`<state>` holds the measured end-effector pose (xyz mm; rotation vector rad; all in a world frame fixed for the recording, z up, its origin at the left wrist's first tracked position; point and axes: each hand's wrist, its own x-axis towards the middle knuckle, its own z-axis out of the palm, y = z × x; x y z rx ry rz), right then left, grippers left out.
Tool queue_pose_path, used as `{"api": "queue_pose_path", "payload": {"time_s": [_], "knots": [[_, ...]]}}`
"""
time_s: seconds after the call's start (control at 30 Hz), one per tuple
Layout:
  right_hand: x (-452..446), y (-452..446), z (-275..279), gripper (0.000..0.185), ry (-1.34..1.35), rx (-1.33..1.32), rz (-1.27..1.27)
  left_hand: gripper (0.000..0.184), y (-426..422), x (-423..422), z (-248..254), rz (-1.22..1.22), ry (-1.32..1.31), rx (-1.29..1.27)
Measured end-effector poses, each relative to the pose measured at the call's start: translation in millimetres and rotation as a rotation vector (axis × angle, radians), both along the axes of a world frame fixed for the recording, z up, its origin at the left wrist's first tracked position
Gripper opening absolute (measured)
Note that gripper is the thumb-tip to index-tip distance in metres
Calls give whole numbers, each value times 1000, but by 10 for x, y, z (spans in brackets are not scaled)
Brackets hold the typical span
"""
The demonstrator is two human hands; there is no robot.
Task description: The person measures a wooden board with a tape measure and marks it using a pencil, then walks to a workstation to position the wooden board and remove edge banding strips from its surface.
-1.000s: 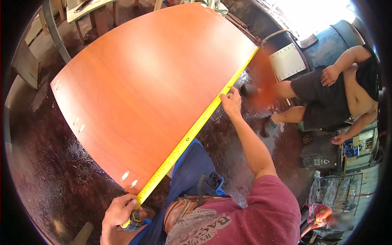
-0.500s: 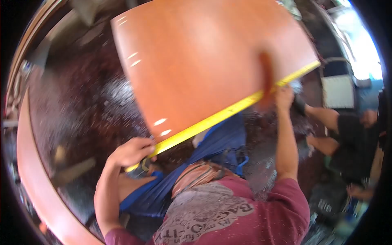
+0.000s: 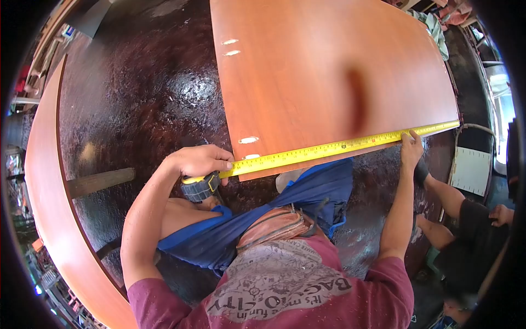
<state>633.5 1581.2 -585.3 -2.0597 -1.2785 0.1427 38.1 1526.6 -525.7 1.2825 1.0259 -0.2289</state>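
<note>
Yellow tape (image 3: 318, 152) is already spanning the near edge of the panel (image 3: 296, 82); the left hand (image 3: 198, 162) is gripping it beside the case (image 3: 199, 189); the right hand (image 3: 412, 150) is pinching it between fingers; rewinding is seemingly remaining.

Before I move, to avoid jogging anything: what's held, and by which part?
A tape measure: the left grip on its blade beside the case, the right grip farther along at the edge of the panel.

The floor (image 3: 148, 88) between wood panel (image 3: 307, 71) and curved board (image 3: 55, 181) offers passage; 1 stubby bar (image 3: 104, 182) juts in.
</note>
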Motion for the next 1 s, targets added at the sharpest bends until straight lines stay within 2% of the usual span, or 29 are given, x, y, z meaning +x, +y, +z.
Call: {"api": "queue_pose_path", "payload": {"time_s": [0.17, 0.27, 0.37, 0.87, 1.0], "knots": [[8, 5, 25, 42, -57, -77, -12, 29, 8, 16, 19, -14, -6, -3], [34, 21, -47, 42, -138, -33, -16, 29, 32, 64, 132, 11, 68, -40], [-49, 4, 47, 44, -70, -117, -56, 28, 10, 25, 39, 13, 18, -24], [-211, -104, -66, 42, -28, -52, 29, 27, 81, 14, 39, -16, 38, -99], [-260, -52, -34, 40, -156, -56, 16, 27, 108, 4, 31, -7, 21, -113]]}}
